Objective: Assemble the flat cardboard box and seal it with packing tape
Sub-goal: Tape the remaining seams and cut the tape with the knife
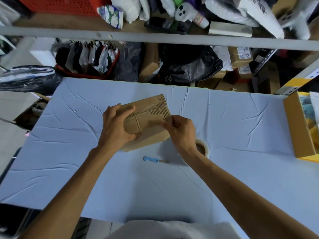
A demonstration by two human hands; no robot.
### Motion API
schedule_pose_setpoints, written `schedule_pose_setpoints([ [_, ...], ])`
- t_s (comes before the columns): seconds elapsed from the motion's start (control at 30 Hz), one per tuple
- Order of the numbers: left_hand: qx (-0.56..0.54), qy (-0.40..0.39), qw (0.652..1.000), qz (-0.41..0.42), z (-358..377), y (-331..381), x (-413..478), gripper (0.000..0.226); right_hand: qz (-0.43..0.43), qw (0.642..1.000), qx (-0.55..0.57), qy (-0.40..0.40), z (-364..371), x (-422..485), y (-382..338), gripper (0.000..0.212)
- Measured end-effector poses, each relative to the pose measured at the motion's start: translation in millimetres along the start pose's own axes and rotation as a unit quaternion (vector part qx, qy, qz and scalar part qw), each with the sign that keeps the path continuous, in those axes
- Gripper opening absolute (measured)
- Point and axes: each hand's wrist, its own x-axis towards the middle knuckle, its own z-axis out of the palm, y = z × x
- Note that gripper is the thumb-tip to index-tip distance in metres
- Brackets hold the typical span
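Hands number two, and both are on the single cardboard box (148, 114). The left hand (117, 125) clamps the box's left end, fingers spread over the top and thumb curled against the near side. The right hand (181, 133) has its fingers bunched and pinching at the box's right top edge; whether clear tape lies between the fingertips cannot be told. The box stands folded up near the middle of the table (241, 135), which is covered in pale blue cloth, and a glossy clear strip runs across its printed top.

Just behind the right wrist lies one tape roll (204, 148), partly hidden. Near the box on the person's side lies one small blue-handled cutter (151, 159), apart from both hands. At the table's right edge sits one open carton (296, 128). Beyond the far edge, one red basket (86, 73) holds packets, among black bags.
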Motion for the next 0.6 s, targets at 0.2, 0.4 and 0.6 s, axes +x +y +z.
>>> schedule_pose_setpoints([
  [0.2, -0.049, 0.028, 0.998, 0.018, -10, -4, -7, 0.097, 0.022, 0.998, 0.010, 0.050, -4, 1, -4, 0.012],
  [0.4, -0.225, -0.039, 0.973, -0.033, -12, -20, -8, 0.117, 0.006, 0.992, 0.092, 0.088, -29, 26, -8, 0.017],
  [0.6, -0.152, -0.075, 0.985, 0.023, -3, -12, 3, 0.117, 0.062, 0.992, 0.054, 0.099, -31, 58, 0, 0.020],
])
